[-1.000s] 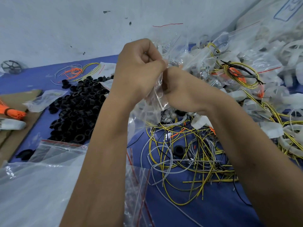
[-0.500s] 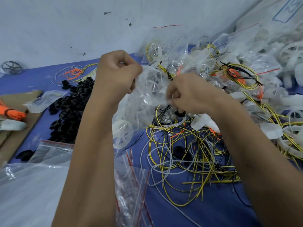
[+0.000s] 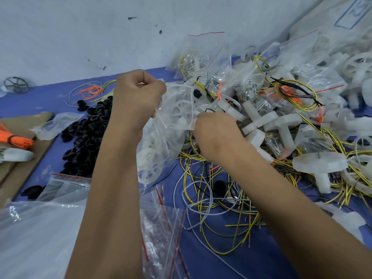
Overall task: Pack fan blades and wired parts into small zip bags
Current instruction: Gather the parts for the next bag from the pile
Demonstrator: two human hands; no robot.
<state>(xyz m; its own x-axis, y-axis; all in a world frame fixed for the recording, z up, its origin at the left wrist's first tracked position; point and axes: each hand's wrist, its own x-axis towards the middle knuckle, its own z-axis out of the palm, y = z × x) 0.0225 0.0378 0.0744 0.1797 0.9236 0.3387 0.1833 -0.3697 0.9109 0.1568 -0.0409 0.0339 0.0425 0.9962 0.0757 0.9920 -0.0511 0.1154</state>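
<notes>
A small clear zip bag (image 3: 173, 117) hangs between my hands over the blue table (image 3: 201, 264). Inside it I make out a white spoked fan part and some wire. My left hand (image 3: 136, 101) pinches the bag's top left corner with curled fingers. My right hand (image 3: 215, 133) grips the bag's right edge, lower and closer to the wire heap. Loose yellow, white and black wires (image 3: 217, 200) lie tangled under my right wrist. White fan blades (image 3: 271, 121) and filled bags (image 3: 249, 77) are heaped at the right.
A pile of black rings (image 3: 86, 133) lies at the left beside cardboard (image 3: 18, 150) with orange ties (image 3: 14, 137). Empty red-striped zip bags (image 3: 163, 230) and a large plastic sheet (image 3: 36, 234) cover the near left. A white wall (image 3: 100, 33) stands behind.
My hands, pressed together at the bag's top a second ago, have moved apart along it. The left went left, the right dropped lower right, and the bag now stretches between them.
</notes>
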